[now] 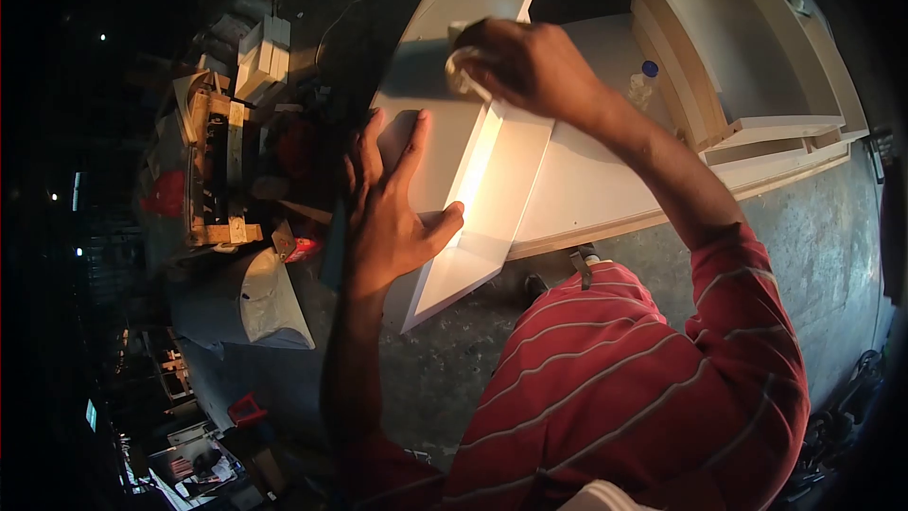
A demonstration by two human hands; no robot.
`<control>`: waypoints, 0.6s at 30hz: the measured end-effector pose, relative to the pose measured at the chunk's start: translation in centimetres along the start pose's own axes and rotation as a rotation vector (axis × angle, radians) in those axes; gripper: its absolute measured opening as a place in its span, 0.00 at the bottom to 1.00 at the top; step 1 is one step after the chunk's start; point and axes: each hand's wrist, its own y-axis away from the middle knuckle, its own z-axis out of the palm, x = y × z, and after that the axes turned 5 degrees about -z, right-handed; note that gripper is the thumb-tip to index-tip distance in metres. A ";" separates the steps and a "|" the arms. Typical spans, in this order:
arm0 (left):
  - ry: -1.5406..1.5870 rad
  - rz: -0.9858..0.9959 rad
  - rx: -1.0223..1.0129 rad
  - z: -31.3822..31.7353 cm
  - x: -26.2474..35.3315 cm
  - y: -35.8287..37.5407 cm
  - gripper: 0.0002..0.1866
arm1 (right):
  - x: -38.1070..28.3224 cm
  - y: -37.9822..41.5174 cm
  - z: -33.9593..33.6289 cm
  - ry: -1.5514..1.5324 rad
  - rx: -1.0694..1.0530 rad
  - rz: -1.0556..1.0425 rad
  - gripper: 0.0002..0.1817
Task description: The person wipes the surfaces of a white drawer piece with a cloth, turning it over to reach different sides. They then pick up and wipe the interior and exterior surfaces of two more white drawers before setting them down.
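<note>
My left hand (392, 208) lies flat with fingers spread on the near part of a long white L-shaped board (473, 0), pressing it down. My right hand (530, 61) is closed around a small pale wad, probably sandpaper or a cloth (461, 71), held against the board's flat face further up. The board rests across a wide white panel (596, 180). A bright strip of light runs along the board's inner corner. My red striped sleeve covers the right arm.
A white box frame (747, 47) lies at the upper right on the panel. A small clear bottle with a blue cap (643, 85) stands next to it. Wooden offcuts and clutter (222, 161) are piled at the left. A grey concrete floor (813, 227) lies below.
</note>
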 end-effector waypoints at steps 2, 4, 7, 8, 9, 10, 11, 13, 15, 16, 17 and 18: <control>0.061 -0.015 0.024 -0.2 0.2 -0.2 0.46 | 5.2 -0.8 -0.2 0.027 0.235 0.171 0.17; 0.027 -0.020 0.011 0.0 0.3 -0.1 0.50 | 5.9 -0.8 0.1 0.109 0.192 0.169 0.16; 0.038 -0.016 0.009 -0.1 0.3 -0.1 0.50 | 2.8 0.6 0.0 0.019 0.115 0.166 0.15; 0.038 -0.018 0.012 -0.1 0.2 -0.1 0.50 | 1.4 1.5 0.2 -0.050 0.075 0.144 0.15; 0.040 0.000 0.009 0.0 0.0 -0.1 0.50 | 0.1 2.4 0.7 -0.173 0.105 0.084 0.15; 0.041 0.019 0.008 0.0 -0.1 -0.1 0.50 | -0.4 3.0 1.2 -0.297 0.137 0.024 0.14; 0.041 0.017 0.008 0.0 -0.1 -0.1 0.50 | 0.1 3.3 1.4 -0.402 0.140 0.031 0.13; 0.036 -0.003 0.008 -0.1 0.2 0.0 0.50 | 2.5 3.0 1.2 -0.260 0.211 0.000 0.12; 0.036 0.002 0.006 -0.2 0.2 0.0 0.50 | 5.8 1.9 1.2 -0.130 0.341 0.058 0.10; 0.034 0.002 0.008 -0.2 0.2 0.0 0.50 | 7.0 1.2 0.6 -0.003 0.361 0.051 0.10; 0.036 0.000 0.011 -0.2 0.3 0.0 0.50 | 7.1 1.3 1.1 -0.019 0.400 0.055 0.10; 0.033 -0.015 0.001 -0.1 0.3 0.0 0.50 | 6.9 1.4 1.8 -0.036 0.439 0.062 0.09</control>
